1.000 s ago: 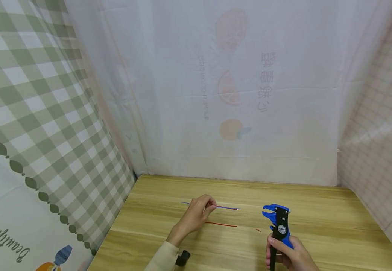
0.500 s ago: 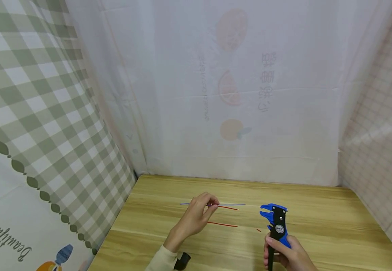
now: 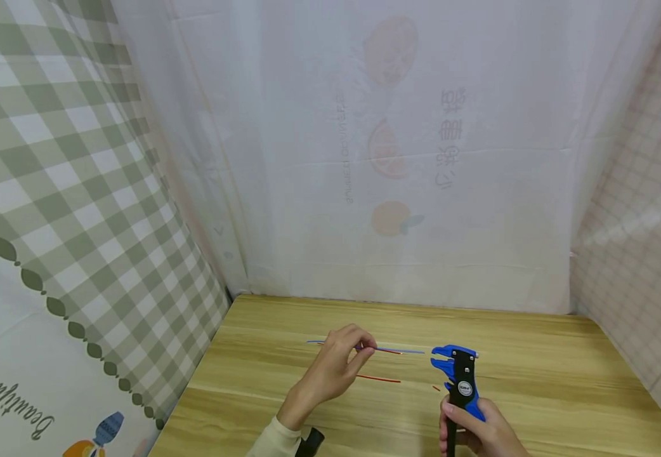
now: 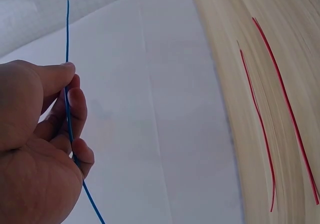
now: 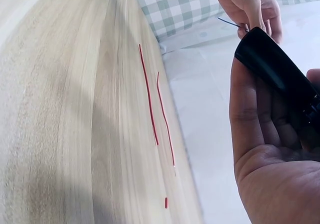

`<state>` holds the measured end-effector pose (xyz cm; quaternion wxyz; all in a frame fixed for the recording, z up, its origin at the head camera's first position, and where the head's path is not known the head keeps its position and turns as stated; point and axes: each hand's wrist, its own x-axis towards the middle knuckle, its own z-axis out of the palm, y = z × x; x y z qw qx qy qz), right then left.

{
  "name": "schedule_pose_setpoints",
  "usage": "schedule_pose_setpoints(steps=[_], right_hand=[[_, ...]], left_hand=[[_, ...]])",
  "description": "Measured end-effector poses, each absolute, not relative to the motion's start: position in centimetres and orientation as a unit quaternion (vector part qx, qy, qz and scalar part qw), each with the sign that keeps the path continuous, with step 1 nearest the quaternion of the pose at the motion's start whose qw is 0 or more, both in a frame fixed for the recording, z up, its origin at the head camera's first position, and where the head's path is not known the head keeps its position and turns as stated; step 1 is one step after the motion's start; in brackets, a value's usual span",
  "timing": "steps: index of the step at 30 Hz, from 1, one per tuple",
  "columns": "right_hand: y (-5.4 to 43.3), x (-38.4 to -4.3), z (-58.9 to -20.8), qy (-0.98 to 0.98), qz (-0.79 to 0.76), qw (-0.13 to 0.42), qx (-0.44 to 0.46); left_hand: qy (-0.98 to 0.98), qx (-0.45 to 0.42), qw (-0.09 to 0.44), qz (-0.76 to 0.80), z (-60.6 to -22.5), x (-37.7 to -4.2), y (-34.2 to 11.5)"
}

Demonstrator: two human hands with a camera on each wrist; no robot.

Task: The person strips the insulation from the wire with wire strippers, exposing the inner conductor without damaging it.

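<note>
My left hand (image 3: 333, 365) pinches a thin blue wire (image 4: 67, 29) between thumb and fingers, its free end pointing right. In my right hand (image 3: 484, 428) is a blue-and-black wire stripper (image 3: 464, 377), gripped by its handles. The stripper's jaws stand apart, facing left, a short gap from the blue wire's end. Only a black handle (image 5: 277, 74) of it shows in the right wrist view. A red wire (image 4: 259, 116) with a bared tip lies on the table, and a second red wire (image 4: 286, 104) lies nearer me.
A short red wire piece (image 3: 436, 388) lies on the wood-grain table (image 3: 559, 381). White cloth (image 3: 307, 190) hangs behind the table, and green checked cloth (image 3: 79, 178) hangs at the left. A black object (image 3: 310, 441) sits by my left sleeve.
My right hand has brought the stripper left, closer to the blue wire. My left hand has shifted slightly right, and the blue wire's end has parted from the bared red wire and reaches further right.
</note>
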<state>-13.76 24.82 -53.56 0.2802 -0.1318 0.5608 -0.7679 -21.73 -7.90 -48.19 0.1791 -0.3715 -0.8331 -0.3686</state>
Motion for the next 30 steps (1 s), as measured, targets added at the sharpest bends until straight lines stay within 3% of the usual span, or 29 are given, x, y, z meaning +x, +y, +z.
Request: schedule_pose_setpoints(steps=[19, 30], right_hand=[[23.7, -13.5, -52.8, 0.547, -0.766, 0.283, -0.186], [23.3, -13.4, -52.3, 0.543, -0.770, 0.277, -0.192]], left_hand=[[-0.821, -0.394, 0.192, -0.365, -47.5, -21.4, -7.4], [-0.831, -0.379, 0.171, -0.369, -46.3, -20.8, -7.0]])
